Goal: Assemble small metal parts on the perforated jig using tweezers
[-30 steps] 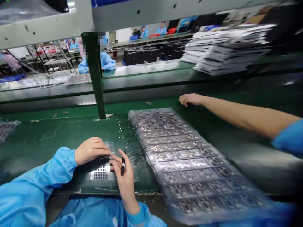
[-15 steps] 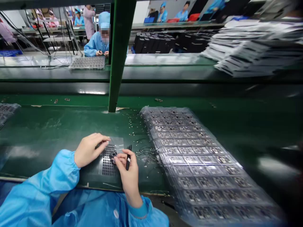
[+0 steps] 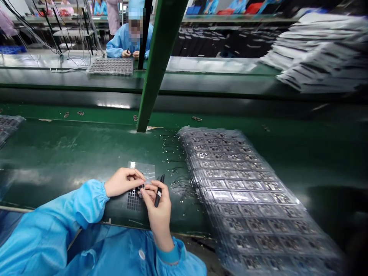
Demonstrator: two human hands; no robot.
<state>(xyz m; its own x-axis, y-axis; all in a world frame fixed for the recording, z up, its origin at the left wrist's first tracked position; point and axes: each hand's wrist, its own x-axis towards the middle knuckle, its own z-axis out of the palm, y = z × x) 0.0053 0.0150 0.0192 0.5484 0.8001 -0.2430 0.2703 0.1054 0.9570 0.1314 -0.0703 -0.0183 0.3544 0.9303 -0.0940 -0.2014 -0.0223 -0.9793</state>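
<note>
My left hand (image 3: 122, 181) rests on the green work surface (image 3: 71, 153), fingers pinched together at a tiny dark part over a small gridded sheet (image 3: 133, 199) with a clear film (image 3: 143, 169) behind it. My right hand (image 3: 156, 209) meets it from below, fingers closed, with black tweezers (image 3: 158, 191) tucked between the fingers and its fingertips also on the tiny part. Both arms wear blue sleeves.
A stack of clear plastic trays (image 3: 247, 195) holding several small components lies right of my hands. A green post (image 3: 156, 65) rises behind. Loose bits scatter near its base. Another tray (image 3: 7, 126) sits far left. A person in blue (image 3: 128, 38) works opposite, beside a tray (image 3: 111, 66); stacked sheets (image 3: 319, 53) at right.
The co-worker's bare arm that reached over the trays one second ago is gone. My view has tilted down. My hands have closed together over the gridded sheet.
</note>
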